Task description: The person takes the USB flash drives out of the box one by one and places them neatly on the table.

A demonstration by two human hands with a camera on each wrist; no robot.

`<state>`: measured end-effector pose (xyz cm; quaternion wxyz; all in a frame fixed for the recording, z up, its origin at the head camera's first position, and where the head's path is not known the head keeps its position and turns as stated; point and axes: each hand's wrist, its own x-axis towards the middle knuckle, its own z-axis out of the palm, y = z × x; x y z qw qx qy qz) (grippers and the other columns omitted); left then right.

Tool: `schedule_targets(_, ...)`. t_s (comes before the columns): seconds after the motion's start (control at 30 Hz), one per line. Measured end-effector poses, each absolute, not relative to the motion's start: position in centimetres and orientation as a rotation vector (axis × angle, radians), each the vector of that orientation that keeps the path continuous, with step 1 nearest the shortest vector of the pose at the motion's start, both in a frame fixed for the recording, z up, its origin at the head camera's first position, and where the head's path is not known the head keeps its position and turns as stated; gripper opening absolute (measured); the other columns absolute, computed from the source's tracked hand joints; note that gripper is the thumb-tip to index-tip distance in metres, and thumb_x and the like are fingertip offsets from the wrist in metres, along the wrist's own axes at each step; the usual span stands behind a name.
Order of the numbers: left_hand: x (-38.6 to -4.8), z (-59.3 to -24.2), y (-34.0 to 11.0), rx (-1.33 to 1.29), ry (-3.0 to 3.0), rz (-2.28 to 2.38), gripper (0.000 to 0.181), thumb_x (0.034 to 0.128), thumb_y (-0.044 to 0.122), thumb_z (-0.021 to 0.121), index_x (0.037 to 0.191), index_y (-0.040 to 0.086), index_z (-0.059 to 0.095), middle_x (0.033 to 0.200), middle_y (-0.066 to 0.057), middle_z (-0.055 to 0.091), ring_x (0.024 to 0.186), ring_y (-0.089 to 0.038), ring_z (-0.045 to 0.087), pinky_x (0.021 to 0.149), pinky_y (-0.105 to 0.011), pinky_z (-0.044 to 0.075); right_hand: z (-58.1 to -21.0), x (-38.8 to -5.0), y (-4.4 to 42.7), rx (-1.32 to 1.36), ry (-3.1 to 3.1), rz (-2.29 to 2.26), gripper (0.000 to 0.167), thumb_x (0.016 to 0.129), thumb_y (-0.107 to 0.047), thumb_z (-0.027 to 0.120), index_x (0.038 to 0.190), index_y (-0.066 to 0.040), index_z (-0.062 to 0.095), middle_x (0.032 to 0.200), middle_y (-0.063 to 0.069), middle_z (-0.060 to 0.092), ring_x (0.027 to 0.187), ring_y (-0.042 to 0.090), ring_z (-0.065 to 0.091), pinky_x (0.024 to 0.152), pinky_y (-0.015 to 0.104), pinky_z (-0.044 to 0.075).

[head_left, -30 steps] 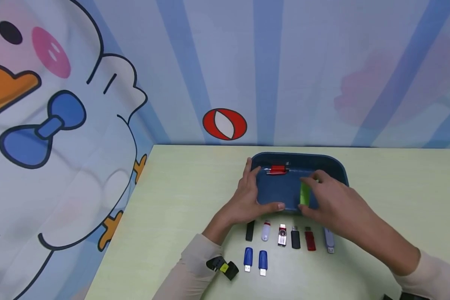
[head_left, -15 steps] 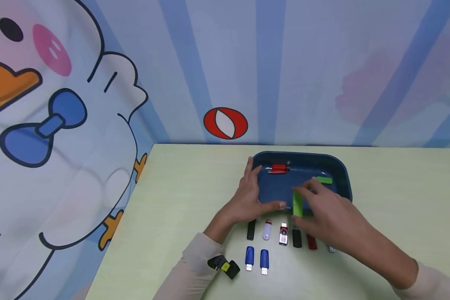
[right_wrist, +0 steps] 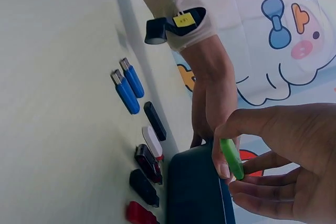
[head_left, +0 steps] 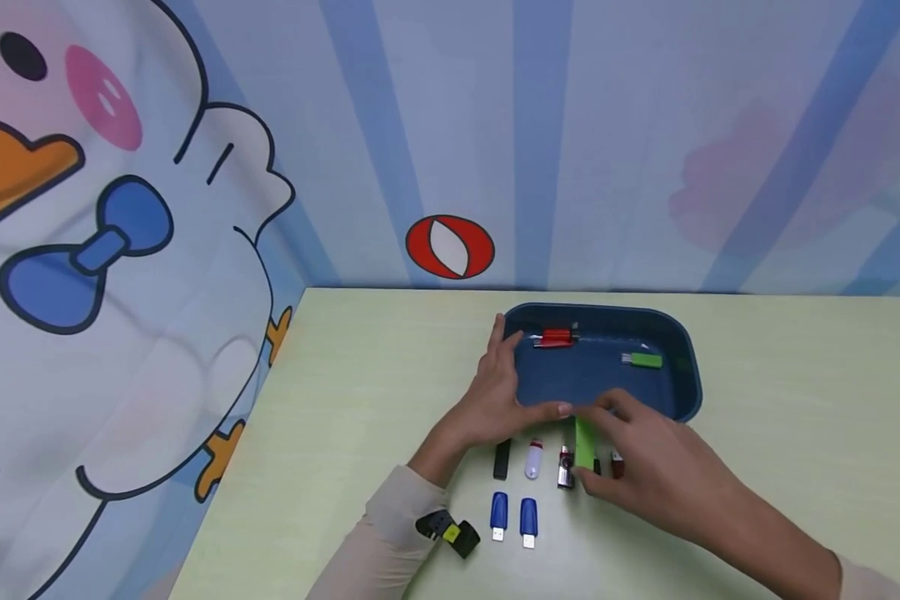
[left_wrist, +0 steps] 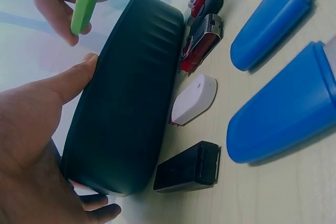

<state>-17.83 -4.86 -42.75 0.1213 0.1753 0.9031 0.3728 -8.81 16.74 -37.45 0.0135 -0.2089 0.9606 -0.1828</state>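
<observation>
My right hand (head_left: 660,467) pinches a green USB flash drive (head_left: 584,446) between thumb and fingertips, just in front of the dark blue tray (head_left: 690,379). In the right wrist view, this green drive (right_wrist: 231,158) appears above the tray's edge. My left hand (head_left: 483,408) grips the tray's near left corner; in the left wrist view its thumb lies along the rim and fingertips show below the wall. Inside the tray are red flash drives (head_left: 555,337) at the back left and another green flash drive (head_left: 642,360) at the right.
Before the tray stands a row of flash drives: black (head_left: 502,460), white (head_left: 534,459), silver-and-red (head_left: 566,468) and others, partly covered by my right hand. Two blue flash drives (head_left: 498,515) lie nearer. A patterned backdrop (head_left: 607,150) rises behind the table.
My right hand has moved from over the tray toward its front left, carrying the green flash drive past the rim. The green drive inside the tray has come into view. My left hand stays put.
</observation>
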Motion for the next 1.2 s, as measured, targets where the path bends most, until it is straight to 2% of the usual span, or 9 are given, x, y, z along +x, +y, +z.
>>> schedule_targets(0.1,-17.8,-42.8,-4.9,0.511,2.63,1.095,0.117,0.0879,0.055,0.082,0.171,0.01,0.011,0.179,0.002,-0.02,0.166,-0.036,0.009,0.125,-0.063,0.031,-37.8,-8.4,16.8,-0.667,2.974,-0.591,0.062,0.082,-0.042,0.091,0.135,-0.016,0.072,0.123,0.007,0.067,0.064,-0.001,0.048,0.054,0.018,0.043)
schedule_targets(0.23,-17.7,-42.8,-4.8,0.503,2.625,1.102,0.118,0.0875,0.054,0.082,0.171,0.011,0.011,0.179,0.004,-0.02,0.166,-0.035,0.009,0.126,-0.064,0.031,-38.2,-8.1,16.6,-0.658,2.939,-0.574,0.064,0.081,-0.046,0.092,0.134,-0.016,0.073,0.119,0.004,0.067,0.063,-0.001,0.047,0.055,0.017,0.045)
schedule_targets(0.43,-17.6,-42.8,-4.7,0.501,2.62,1.104,0.118,0.0871,0.054,0.083,0.171,0.012,0.011,0.179,0.004,-0.02,0.166,-0.034,0.008,0.126,-0.063,0.03,-38.9,-7.7,15.8,-0.573,2.859,-0.517,0.067,0.077,-0.052,0.093,0.133,-0.018,0.075,0.117,0.0,0.068,0.079,0.005,0.058,0.069,0.026,0.059)
schedule_targets(0.7,-17.4,-42.7,-5.1,0.512,2.618,1.12,0.118,0.087,0.054,0.082,0.17,0.011,0.011,0.179,0.003,-0.019,0.166,-0.035,0.009,0.126,-0.063,0.03,-40.4,-6.9,15.2,-0.632,2.822,-0.48,0.069,0.074,-0.052,0.095,0.13,-0.018,0.076,0.113,-0.004,0.067,0.082,0.005,0.057,0.073,0.03,0.059)
schedule_targets(0.97,-17.2,-42.6,-5.6,0.508,2.608,1.125,0.118,0.0866,0.053,0.082,0.17,0.011,0.012,0.179,0.0,-0.018,0.166,-0.035,0.007,0.126,-0.064,0.029,-41.8,-6.3,14.8,-0.683,2.775,-0.537,0.069,0.07,-0.051,0.098,0.128,-0.019,0.076,0.123,0.0,0.068,0.103,0.015,0.066,0.09,0.044,0.064)
schedule_targets(1.2,-17.4,-42.6,-5.9,0.511,2.627,1.108,0.118,0.0866,0.053,0.082,0.17,0.009,0.013,0.179,-0.003,-0.017,0.166,-0.036,0.007,0.126,-0.065,0.029,-42.3,-6.2,14.4,-0.658,2.741,-0.54,0.067,0.069,-0.051,0.098,0.124,-0.02,0.077,0.118,-0.002,0.066,0.095,0.013,0.063,0.084,0.042,0.064)
